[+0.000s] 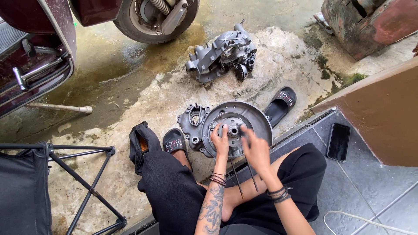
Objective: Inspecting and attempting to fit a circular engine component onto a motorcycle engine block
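The fingers of the left hand (220, 140) are bent and pressed on the round metal drum (257, 119), right by the hub (233, 130) in its middle. That hand is touching the drum, but I cannot tell if it grips anything. The fingers of the right hand (256, 148) look blurry. They are curled a bit near the hub, and I cannot tell if they are open or closed on something.

The drum sits on a flat gray engine cover (194, 122). Both lie on the wet concrete ground (130, 95), just in front of the person's knees. Two thin metal rods (244, 176) hang down below the hands, between the legs.

The left foot wears a black slipper (174, 141), just beside the cover. Another black slipper (281, 104) lies empty on the other side of the drum. A black bag (140, 143) rests by the left knee.

Farther away on the ground sits a big gray engine block (222, 54), well apart from the drum. Behind it is a wheel (154, 19) of a dark red scooter (35, 56). A black phone (338, 141) lies on the gray tiles to the right. A black folding stand (82, 182) is on the left side.
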